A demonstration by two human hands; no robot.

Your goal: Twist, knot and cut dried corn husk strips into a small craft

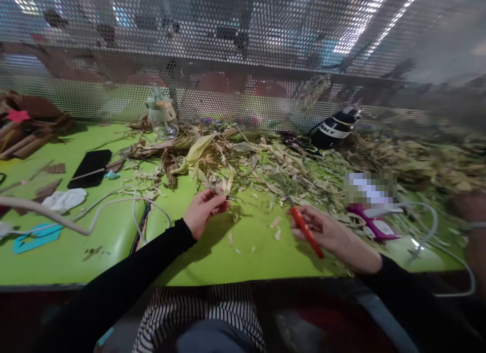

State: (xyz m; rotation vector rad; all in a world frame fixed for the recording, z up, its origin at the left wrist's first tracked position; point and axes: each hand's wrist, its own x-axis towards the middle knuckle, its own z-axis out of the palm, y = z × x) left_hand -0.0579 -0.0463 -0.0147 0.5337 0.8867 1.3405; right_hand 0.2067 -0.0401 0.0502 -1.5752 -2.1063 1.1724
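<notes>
My left hand (205,210) is closed in a pinch on a small piece of dried husk (219,191) above the green table (228,259). To the right, my right hand (326,231) holds red-handled scissors (307,232), their tip pointing away from me over the husk scraps. The blades are blurred. Beyond my left hand lies a larger pale yellow husk (199,153) on a heap of dry strips. A few small cut pieces (276,221) lie on the table between my hands.
A clear bottle (163,115) and a black bottle (334,129) stand at the back before a perforated metal screen (228,54). A black phone (90,168), white cables and a blue tag (37,238) are left. Another person's hand (469,204) is at far right.
</notes>
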